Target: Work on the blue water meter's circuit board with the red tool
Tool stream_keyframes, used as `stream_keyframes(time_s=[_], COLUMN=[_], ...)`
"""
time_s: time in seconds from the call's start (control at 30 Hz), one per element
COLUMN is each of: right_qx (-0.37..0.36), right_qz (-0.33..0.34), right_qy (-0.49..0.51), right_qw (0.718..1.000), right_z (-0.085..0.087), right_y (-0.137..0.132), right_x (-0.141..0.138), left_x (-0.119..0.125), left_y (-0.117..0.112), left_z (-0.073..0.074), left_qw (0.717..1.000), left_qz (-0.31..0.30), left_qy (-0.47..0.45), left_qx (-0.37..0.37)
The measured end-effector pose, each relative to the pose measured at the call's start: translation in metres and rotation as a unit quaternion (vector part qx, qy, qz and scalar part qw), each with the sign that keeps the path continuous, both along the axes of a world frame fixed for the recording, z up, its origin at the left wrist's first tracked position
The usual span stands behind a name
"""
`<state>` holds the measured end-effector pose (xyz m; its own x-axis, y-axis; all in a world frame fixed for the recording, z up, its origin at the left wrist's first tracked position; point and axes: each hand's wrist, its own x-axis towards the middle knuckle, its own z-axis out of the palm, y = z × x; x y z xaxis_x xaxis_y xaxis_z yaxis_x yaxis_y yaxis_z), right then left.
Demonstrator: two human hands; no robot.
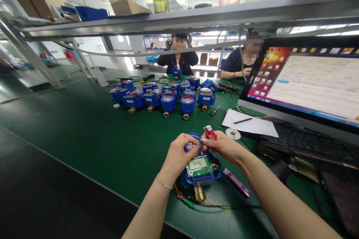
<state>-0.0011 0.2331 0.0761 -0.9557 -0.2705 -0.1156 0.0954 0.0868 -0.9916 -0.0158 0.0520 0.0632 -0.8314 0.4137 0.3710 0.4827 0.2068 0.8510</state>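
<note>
Hands at work on an open blue meter on the green table [84, 138]

A batch of blue meters [165, 95] waits far off, apparently untouched. The near meter [200, 170] lies open, display lit, so work on it looks unfinished. The left hand [178, 157] pinches its top edge; the right hand [224, 145] grips a red lighter [210, 133] just above it.

Green bench [84, 127] stretches out wide. A cluster of blue meters [165, 95] with brass fittings sits mid-bench. Nearer, one open blue meter [200, 173] rests by the front edge, a purple stick [237, 182] just beside it. To the right: white paper [252, 125] with a pen [243, 120], a tape roll [233, 133], keyboard [305, 143], monitor [308, 82].
</note>
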Motion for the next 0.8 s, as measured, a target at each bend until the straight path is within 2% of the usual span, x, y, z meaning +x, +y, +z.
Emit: stream_keyframes(time_s=[0.2,0.43,0.8], right_qx=[-0.036,-0.075,-0.040], right_qz=[0.005,0.001,-0.081], right_qy=[-0.010,-0.019,-0.006], right_qw=[0.999,0.997,0.996], right_z=[-0.011,-0.025,-0.031], right_y=[0.011,0.027,0.045], right_x=[0.001,0.012,0.027], left_x=[-0.001,0.002,0.008], left_y=[0.006,0.021,0.058], left_z=[0.007,0.002,0.003], left_qw=[0.998,0.998,0.986], left_qz=[-0.005,-0.026,-0.038], left_qy=[-0.043,-0.028,0.002], left_qx=[-0.038,-0.057,-0.159])
